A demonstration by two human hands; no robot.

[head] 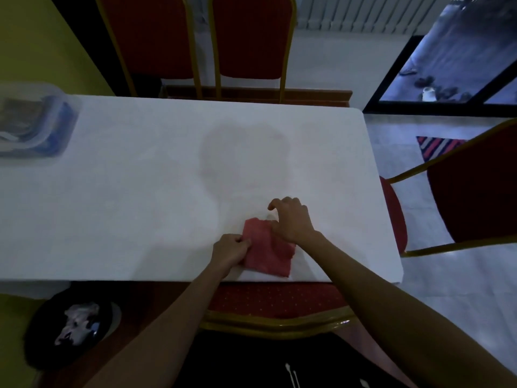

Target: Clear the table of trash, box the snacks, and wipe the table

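— Head view, lower centre: spotted the red cloth (270, 249)?
— Yes, lying flat on the white surface (126, 197), close to its near edge.
— And the hands?
— Apart, one at each side of the cloth. Left hand (230, 250) pinching the left edge, fingers curled onto it. Right hand (291, 219) resting over the upper right corner, fingers curled; cannot tell whether gripping or only pressing.
— Anything else?
— Clear plastic box (33, 121) at the upper left, contents blurred. Faint darker patch (243, 152) mid-surface. Dark bin (42, 340) holding crumpled trash (77, 323), lower left.
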